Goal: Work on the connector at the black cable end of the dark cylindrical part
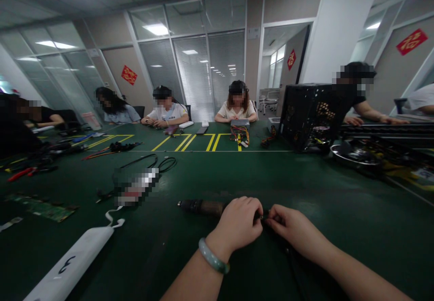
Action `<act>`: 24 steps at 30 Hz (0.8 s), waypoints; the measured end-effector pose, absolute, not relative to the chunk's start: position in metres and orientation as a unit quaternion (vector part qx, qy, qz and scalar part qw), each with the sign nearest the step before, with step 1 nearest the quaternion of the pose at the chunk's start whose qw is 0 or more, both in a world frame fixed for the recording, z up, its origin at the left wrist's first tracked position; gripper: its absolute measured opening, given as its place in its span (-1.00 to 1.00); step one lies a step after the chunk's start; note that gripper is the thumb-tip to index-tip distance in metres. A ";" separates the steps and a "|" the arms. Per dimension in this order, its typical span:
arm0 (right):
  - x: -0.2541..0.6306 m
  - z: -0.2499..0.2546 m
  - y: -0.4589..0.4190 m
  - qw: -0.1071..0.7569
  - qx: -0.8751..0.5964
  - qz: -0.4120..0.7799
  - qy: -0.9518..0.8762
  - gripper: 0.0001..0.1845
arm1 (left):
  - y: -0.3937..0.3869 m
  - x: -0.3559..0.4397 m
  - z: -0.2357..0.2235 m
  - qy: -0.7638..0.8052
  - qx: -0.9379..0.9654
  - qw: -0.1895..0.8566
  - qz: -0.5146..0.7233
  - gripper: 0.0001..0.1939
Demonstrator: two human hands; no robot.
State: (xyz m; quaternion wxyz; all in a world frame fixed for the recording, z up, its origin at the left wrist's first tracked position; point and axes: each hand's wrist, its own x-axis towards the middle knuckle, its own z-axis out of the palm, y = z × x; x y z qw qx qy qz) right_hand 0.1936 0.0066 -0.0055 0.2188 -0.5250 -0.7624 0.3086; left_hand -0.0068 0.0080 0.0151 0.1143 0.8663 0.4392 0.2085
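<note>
A dark cylindrical tool that looks like an electric screwdriver lies level over the green table, its narrow tip pointing left. My left hand is closed around its rear part, with a pale green bangle on the wrist. Close beside it, my right hand pinches the end of a dark cable at the tool's back end. The cable trails down toward the near edge. My fingers cover the joint, so I cannot tell whether plug and tool are connected.
A white power strip lies at the near left, with a green circuit board beyond it. Red-handled pliers and cables lie farther left. A black computer case and a metal bowl stand at right. Several people sit across the table.
</note>
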 end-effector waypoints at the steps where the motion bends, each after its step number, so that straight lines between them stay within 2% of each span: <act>1: 0.194 -0.006 0.007 0.219 -0.525 0.309 -0.762 -0.85 | 0.008 -0.007 0.016 0.437 0.867 0.116 0.208 -0.86; 8: 0.193 -0.005 0.007 0.217 -0.527 0.308 -0.762 -0.84 | 0.009 -0.005 0.016 0.436 0.872 0.104 0.197 -0.91; 16: 0.194 -0.007 0.008 0.212 -0.527 0.310 -0.763 -0.83 | 0.011 -0.006 0.013 0.439 0.866 0.111 0.211 -0.84; 24: 0.196 -0.006 0.010 0.217 -0.526 0.324 -0.756 -0.83 | 0.012 -0.005 0.009 0.426 0.872 0.106 0.215 -0.88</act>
